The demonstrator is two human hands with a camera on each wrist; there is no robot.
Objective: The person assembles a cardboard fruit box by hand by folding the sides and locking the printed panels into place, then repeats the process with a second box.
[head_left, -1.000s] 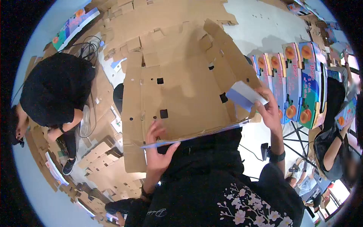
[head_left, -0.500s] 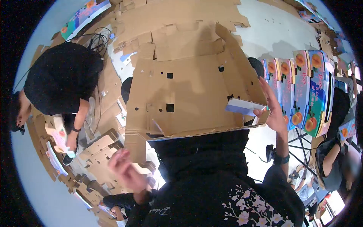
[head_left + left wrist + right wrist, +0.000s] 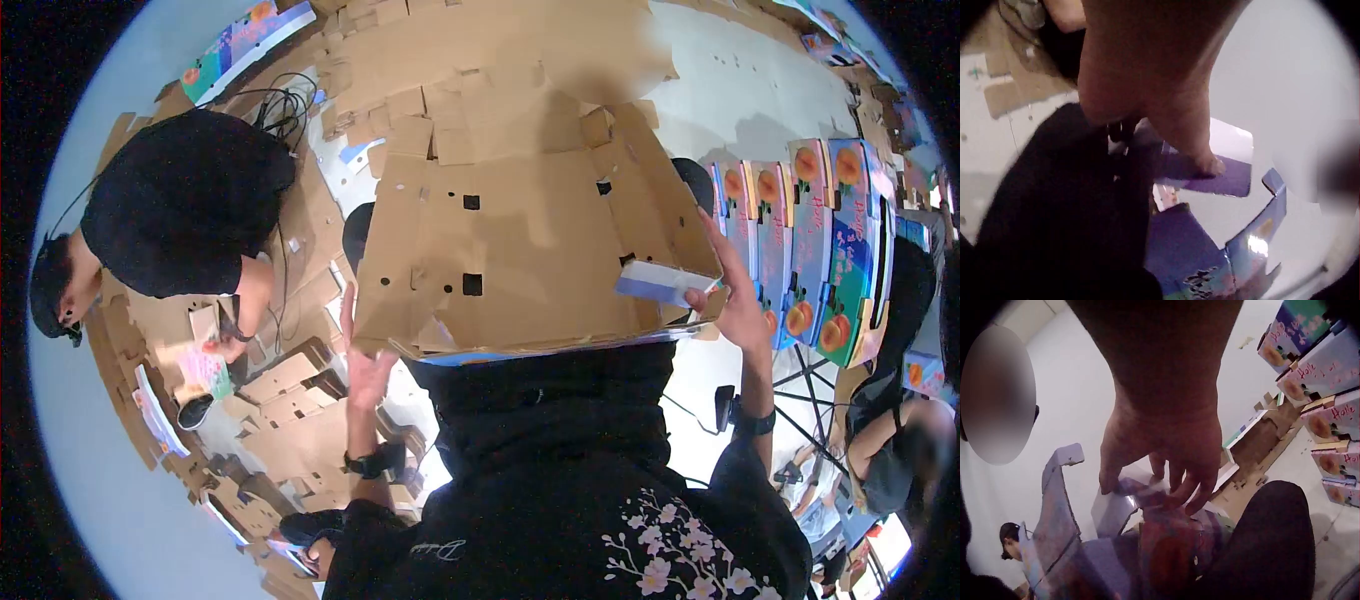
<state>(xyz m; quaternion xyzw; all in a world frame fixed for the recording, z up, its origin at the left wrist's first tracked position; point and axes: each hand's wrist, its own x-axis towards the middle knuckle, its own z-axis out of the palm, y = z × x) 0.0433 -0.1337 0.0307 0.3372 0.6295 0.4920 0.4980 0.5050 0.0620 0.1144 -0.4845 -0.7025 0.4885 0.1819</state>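
A partly folded cardboard box [image 3: 540, 260] with a plain brown inside and printed outer faces lies in front of the person's body. My left hand [image 3: 368, 370] is at its near left corner, index finger stretched along the left side. In the left wrist view the thumb lies against a purple-and-white flap [image 3: 1235, 172]; the other fingers are mostly hidden. My right hand [image 3: 738, 305] grips the near right corner, fingers outside the right wall [image 3: 665, 200] and thumb over a white-and-lilac end flap [image 3: 655, 280].
Printed boxes with peach pictures [image 3: 848, 260] stand in a row at the right. Flattened cardboard [image 3: 480, 40] covers the floor ahead. At the left another person [image 3: 190, 205] bends over a small printed carton, near black cables [image 3: 285, 110].
My left hand left the near edge, swung out left, and came back to the left corner. The left side panel now stands folded up. My right hand moved from the flap's end to the corner.
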